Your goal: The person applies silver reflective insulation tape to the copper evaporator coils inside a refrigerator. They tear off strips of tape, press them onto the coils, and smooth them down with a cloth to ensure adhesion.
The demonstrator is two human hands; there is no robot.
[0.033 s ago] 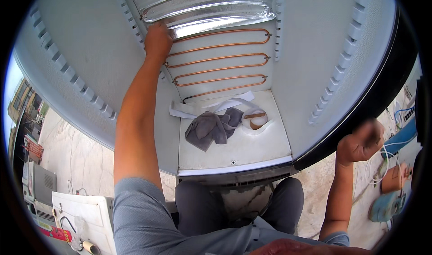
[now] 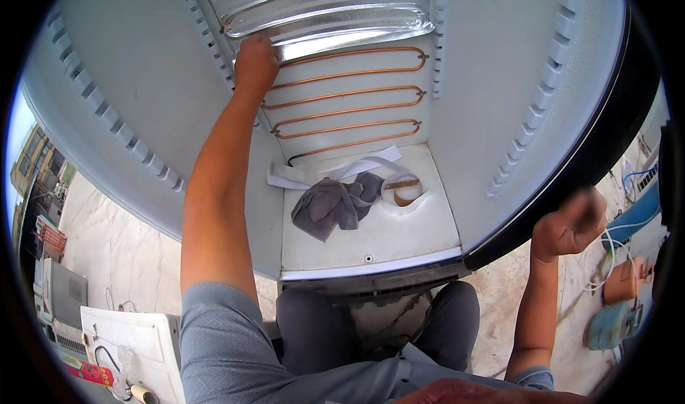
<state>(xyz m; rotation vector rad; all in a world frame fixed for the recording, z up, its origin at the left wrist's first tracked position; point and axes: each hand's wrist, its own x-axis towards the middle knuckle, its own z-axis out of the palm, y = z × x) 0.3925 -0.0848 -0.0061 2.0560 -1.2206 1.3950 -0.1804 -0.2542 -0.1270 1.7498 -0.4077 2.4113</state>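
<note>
Silver foil (image 2: pixel 349 39) stretches lengthwise rightward from my nearer left hand (image 2: pixel 257 62).
That grip is curled; right hand (image 2: pixel 564 227) curled, well apart. I can't tell what either holds.

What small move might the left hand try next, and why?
Perhaps press the bottom strip of the foil, working rightward: the left hand is at that strip's left end, and the strip looks smooth, unlike the ridged part above. Bare copper tubing shows below.
</note>
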